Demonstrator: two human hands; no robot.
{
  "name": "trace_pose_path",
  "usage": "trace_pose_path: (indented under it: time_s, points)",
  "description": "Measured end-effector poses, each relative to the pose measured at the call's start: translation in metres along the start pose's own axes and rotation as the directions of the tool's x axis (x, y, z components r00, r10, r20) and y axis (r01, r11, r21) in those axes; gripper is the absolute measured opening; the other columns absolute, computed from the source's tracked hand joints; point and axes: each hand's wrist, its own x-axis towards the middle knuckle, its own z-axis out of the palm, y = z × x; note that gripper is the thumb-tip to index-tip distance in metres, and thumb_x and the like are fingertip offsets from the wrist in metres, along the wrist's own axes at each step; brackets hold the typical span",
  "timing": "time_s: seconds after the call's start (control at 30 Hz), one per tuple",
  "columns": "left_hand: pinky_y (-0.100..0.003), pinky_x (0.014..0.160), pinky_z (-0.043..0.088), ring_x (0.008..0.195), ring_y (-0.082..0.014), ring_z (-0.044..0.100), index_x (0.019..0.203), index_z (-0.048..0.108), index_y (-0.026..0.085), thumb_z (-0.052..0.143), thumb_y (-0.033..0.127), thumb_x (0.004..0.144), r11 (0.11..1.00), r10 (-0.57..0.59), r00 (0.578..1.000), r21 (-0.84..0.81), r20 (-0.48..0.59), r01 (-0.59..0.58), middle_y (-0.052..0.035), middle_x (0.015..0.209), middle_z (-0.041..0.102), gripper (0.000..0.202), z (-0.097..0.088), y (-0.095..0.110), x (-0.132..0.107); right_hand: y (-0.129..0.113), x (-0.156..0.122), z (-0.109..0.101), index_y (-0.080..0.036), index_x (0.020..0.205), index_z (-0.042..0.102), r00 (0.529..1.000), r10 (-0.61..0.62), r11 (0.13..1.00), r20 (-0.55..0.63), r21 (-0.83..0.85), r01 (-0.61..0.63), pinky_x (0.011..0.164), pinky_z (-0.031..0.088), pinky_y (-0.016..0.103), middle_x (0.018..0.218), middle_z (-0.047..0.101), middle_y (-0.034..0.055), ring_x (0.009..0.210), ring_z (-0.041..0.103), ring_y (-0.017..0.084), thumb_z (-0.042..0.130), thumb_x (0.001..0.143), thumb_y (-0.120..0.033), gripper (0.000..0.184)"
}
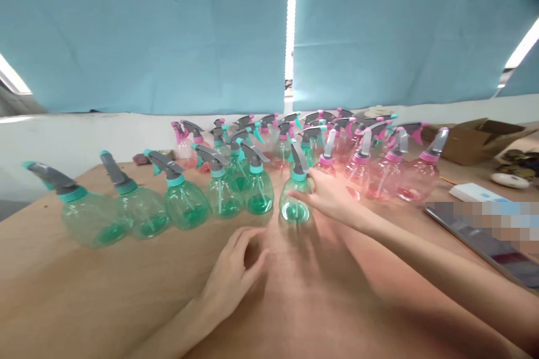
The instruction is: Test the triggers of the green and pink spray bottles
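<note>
My right hand point(330, 193) is closed around the side of a green spray bottle point(296, 207) with a teal collar and grey trigger head. This bottle stands upright on the wooden table. My left hand point(236, 263) rests low over the table in front of the bottles, fingers curved and apart from the thumb, with nothing between them. To the left of the gripped bottle, a row of green spray bottles point(186, 205) stretches to the table's left side. Pink spray bottles point(421, 176) stand on the right, close beyond my right hand.
More pink and green spray bottles point(311, 148) crowd the back of the table point(126, 291). At the right lie a phone point(475, 241), a white box point(475, 192), a white computer mouse point(509, 180) and an open cardboard box point(475, 140). Blue curtains point(168, 33) hang behind.
</note>
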Motion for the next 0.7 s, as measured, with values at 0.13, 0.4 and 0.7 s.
trace_pose_path:
  time_s: [0.13, 0.4, 0.7]
  points:
    - [-0.051, 0.104, 0.044, 0.127, -0.0296, 0.051, 0.136, 0.036, 0.025, 0.066, 0.033, 0.084, 0.988, -0.018, 1.0, -0.152, -0.01, 0.016, -0.0114, 0.14, 0.049, 0.061, 0.025, 0.015, 0.012, -0.005, -0.032, -0.023, -0.022, 0.1, 0.057, 0.975, -0.15, 0.982, 0.164, 0.143, 0.127, 0.067, 0.046, 0.034, 0.094, 0.069, 0.0035, 0.079, 0.063, 0.022, 0.064, 0.084, -0.043, 0.027]
    - [-0.051, 0.101, 0.046, 0.125, -0.0316, 0.052, 0.137, 0.037, 0.026, 0.077, 0.032, 0.075, 0.924, 0.108, 0.991, -0.375, 0.081, -0.07, -0.0099, 0.136, 0.054, 0.074, 0.066, 0.062, 0.027, 0.009, -0.07, -0.058, -0.024, 0.091, 0.058, 0.938, -0.247, 0.961, 0.242, 0.185, 0.205, 0.059, 0.043, 0.03, 0.086, 0.06, 0.0011, 0.072, 0.054, 0.018, 0.065, 0.081, -0.051, 0.03]
    - [-0.052, 0.102, 0.045, 0.126, -0.0332, 0.051, 0.135, 0.037, 0.023, 0.082, 0.036, 0.071, 0.905, 0.105, 0.986, -0.424, 0.126, -0.042, -0.0141, 0.138, 0.051, 0.079, 0.086, 0.083, 0.032, 0.018, -0.07, -0.056, -0.023, 0.111, 0.057, 0.992, -0.126, 0.893, 0.026, 0.438, 0.102, 0.068, 0.05, 0.034, 0.098, 0.062, 0.0038, 0.077, 0.058, 0.018, 0.071, 0.078, -0.048, 0.043]
